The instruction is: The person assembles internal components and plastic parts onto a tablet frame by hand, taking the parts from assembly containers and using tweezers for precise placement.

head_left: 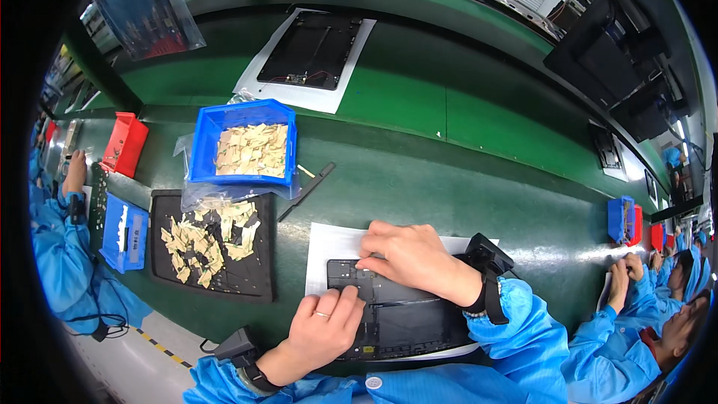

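Before me a flat black tablet housing [407,322] lies on a sheet of white paper [320,243]. My left hand [323,327] rests at its left edge, fingers curled together with their tips down on the housing; a ring is on one finger. Over the upper left part of the same housing, my right hand [415,258] is closed, thumb and fingertips pinched close to the surface. Whatever either hand may hold is too small or hidden to make out. Both wrists wear black straps with a small black box.
Left of the housing, a black tray [265,254] carries scattered cream-coloured tabs. Beyond it stands a blue bin [283,116] full of similar pieces, beside a black stick-like tool [307,193]. Another tablet housing [310,49] lies on the raised shelf. Co-workers in blue sit on both sides.
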Demonstrator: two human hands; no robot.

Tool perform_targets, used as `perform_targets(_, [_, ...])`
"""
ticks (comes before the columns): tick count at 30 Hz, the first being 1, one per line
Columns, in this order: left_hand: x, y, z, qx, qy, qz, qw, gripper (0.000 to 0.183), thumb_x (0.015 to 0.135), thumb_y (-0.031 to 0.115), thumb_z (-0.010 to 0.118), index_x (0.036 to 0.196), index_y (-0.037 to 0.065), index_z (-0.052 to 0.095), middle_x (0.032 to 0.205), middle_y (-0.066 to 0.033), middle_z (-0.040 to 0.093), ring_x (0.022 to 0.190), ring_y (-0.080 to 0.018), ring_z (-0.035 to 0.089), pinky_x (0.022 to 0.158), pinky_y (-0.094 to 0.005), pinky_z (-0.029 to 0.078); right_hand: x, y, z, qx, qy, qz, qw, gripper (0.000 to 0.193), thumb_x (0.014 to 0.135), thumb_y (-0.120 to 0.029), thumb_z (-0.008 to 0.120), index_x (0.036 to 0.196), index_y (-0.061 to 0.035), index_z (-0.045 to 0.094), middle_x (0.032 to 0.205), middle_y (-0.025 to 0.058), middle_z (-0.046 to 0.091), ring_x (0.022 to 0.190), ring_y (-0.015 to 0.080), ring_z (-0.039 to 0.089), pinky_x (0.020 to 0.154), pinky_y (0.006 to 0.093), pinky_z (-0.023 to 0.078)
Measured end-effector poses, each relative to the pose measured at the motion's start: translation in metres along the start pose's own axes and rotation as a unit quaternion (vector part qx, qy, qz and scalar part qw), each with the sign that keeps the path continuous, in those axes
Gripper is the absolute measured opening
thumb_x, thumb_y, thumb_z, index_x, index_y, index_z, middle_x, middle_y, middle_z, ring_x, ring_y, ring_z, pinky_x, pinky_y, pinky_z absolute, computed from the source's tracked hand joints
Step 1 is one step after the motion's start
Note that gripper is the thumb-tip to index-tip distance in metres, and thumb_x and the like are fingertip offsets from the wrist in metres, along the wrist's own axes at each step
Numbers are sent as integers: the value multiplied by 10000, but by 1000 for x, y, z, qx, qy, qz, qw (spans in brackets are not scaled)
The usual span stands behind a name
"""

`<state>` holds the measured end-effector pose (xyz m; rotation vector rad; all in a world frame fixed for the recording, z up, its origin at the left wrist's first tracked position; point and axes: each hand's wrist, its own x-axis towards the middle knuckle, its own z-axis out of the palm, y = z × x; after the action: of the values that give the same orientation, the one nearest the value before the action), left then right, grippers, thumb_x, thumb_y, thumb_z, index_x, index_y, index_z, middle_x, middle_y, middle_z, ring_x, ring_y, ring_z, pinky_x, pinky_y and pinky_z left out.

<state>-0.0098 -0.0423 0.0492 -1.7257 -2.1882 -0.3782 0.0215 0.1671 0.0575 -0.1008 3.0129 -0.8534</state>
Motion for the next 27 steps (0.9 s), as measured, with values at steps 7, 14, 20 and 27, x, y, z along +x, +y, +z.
perform_targets(7, [7,-4,2,-2,-66,40,997,143,760,164,657,868,74,631,1030,-72,640,855,-191,561,687,-327,410,15,-12,-6,-63,-79,-26,995,121,834,-224,659,832,-111,617,886,29,625,854,275,646,617,408,513])
perform_targets(14, [18,-30,-16,-122,-11,-115,986,325,743,145,731,1039,85,609,930,-64,630,813,-243,576,694,-361,417,1,3,14,-79,23,-101,991,131,807,-200,668,820,-85,605,898,21,616,921,239,601,664,370,503])
perform_targets(20, [19,-32,-7,-23,-73,-257,963,529,791,136,686,1252,-49,505,988,-176,593,861,-332,558,738,-411,437,-5,-6,15,-156,149,-72,974,165,796,-185,679,845,-70,570,866,61,566,897,247,565,696,361,481])
perform_targets(27, [7,-18,-5,-555,78,-314,766,630,853,99,706,1347,-83,360,1086,-192,640,992,-209,630,846,-310,500,-45,-31,-54,-26,175,-22,984,448,722,-231,802,1076,-79,574,1075,89,628,701,276,669,651,348,559])
